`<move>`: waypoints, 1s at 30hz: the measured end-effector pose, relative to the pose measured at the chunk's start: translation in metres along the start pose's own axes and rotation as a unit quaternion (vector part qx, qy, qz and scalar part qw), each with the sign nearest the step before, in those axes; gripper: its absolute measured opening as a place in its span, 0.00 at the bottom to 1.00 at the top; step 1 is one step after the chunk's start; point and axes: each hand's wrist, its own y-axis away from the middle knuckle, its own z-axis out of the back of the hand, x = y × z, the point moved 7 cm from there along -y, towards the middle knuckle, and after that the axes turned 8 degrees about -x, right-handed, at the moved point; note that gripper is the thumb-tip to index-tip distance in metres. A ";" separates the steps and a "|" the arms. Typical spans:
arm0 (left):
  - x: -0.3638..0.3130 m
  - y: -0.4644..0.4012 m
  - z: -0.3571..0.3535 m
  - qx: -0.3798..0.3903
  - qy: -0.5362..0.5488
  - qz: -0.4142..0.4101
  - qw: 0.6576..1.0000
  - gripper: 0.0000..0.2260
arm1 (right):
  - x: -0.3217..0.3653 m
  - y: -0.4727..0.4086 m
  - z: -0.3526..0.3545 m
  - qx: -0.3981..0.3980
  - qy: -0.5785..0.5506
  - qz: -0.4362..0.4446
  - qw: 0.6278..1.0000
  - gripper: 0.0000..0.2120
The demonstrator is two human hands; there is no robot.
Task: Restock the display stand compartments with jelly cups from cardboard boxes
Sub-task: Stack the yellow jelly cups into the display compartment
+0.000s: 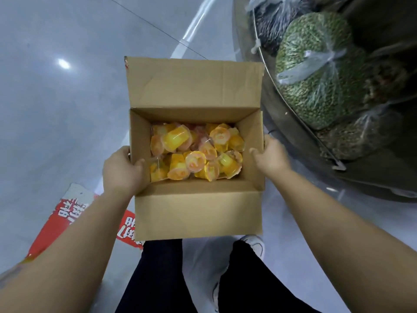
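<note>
I hold the open cardboard box (198, 211) out in front of me, one hand on each side wall. My left hand (123, 170) grips the left wall, thumb hooked over the rim; my right hand (270, 154) clamps the right wall the same way. The jelly cups (195, 152), yellow and orange, lie loose in the bottom, between my hands. The display stand (293, 123) curves off to my right, nearer my right hand, its visible compartments holding bagged green beans (316, 64). The far flap stands up. A red printed carton (61, 218) lies on the floor at my left.
</note>
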 end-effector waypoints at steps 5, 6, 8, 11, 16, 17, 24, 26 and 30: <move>-0.052 0.025 0.025 -0.094 0.077 -0.229 0.966 0.21 | 0.040 0.034 0.042 -0.162 -0.039 0.197 0.966 0.18; -0.065 0.026 0.015 -0.059 0.073 -0.270 0.958 0.21 | 0.052 0.037 0.035 -0.129 -0.045 0.232 0.963 0.16; -0.077 0.017 -0.020 0.042 0.035 -0.268 0.962 0.24 | 0.068 0.032 -0.004 0.000 -0.008 0.256 0.967 0.20; -0.067 -0.005 -0.071 0.150 -0.078 -0.187 0.968 0.29 | 0.071 0.006 -0.056 0.104 0.107 0.203 0.968 0.31; -0.055 -0.028 -0.097 0.098 -0.179 -0.194 0.960 0.23 | 0.065 -0.032 -0.085 0.060 0.170 0.194 0.964 0.24; -0.055 -0.029 -0.097 0.089 -0.162 -0.200 0.962 0.22 | 0.063 -0.032 -0.088 0.053 0.171 0.205 0.962 0.22; -0.059 -0.004 -0.039 0.072 0.073 -0.138 0.985 0.25 | 0.071 0.007 -0.033 -0.029 -0.118 0.145 0.982 0.20; -0.075 0.020 -0.007 0.091 0.125 -0.125 0.980 0.24 | 0.079 0.042 0.005 -0.036 -0.180 0.137 0.973 0.21; -0.141 0.089 0.084 0.127 0.194 -0.111 0.966 0.21 | 0.093 0.120 0.123 -0.047 -0.264 0.112 0.957 0.24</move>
